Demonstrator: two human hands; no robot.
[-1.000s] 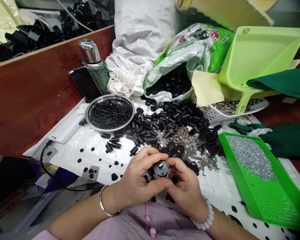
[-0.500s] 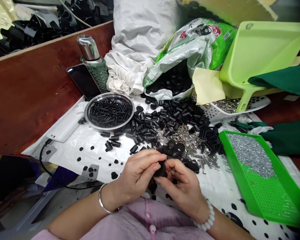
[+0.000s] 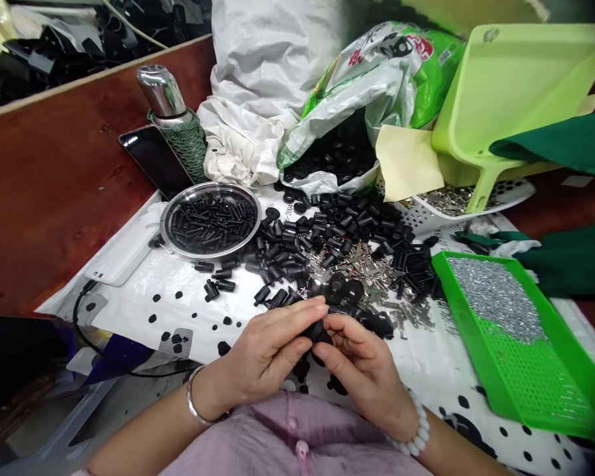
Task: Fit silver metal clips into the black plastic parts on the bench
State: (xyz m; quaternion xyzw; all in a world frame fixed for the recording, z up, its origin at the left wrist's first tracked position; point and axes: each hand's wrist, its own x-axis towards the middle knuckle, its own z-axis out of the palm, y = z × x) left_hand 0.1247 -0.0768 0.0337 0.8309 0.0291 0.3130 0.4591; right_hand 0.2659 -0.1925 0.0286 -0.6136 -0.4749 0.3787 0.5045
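Between my two hands, close to my body, is a small black plastic part [image 3: 318, 332], mostly covered by the fingers. My left hand [image 3: 272, 340] grips it from one side, fingers laid over its top and the thumb below. From the other side my right hand [image 3: 357, 360] pinches it with thumb and fingertips. Just beyond the hands lie black round caps [image 3: 338, 289] and a heap of black cylindrical parts [image 3: 290, 264]. Small flat metal pieces [image 3: 361, 264] are mixed into that heap.
A steel bowl [image 3: 166, 248] of black ribbed pieces stands left, near a white power bank [image 3: 121, 261], a phone [image 3: 156, 158] and a flask [image 3: 161, 92]. On the right are a green tray [image 3: 506, 377] of metal pins and a dustpan [image 3: 520, 92]. An open bag [image 3: 391, 86] is behind.
The whole view has shifted slightly, with the table things appearing a little further left and up. Both hands stay together on the black part, their grip nearly the same.
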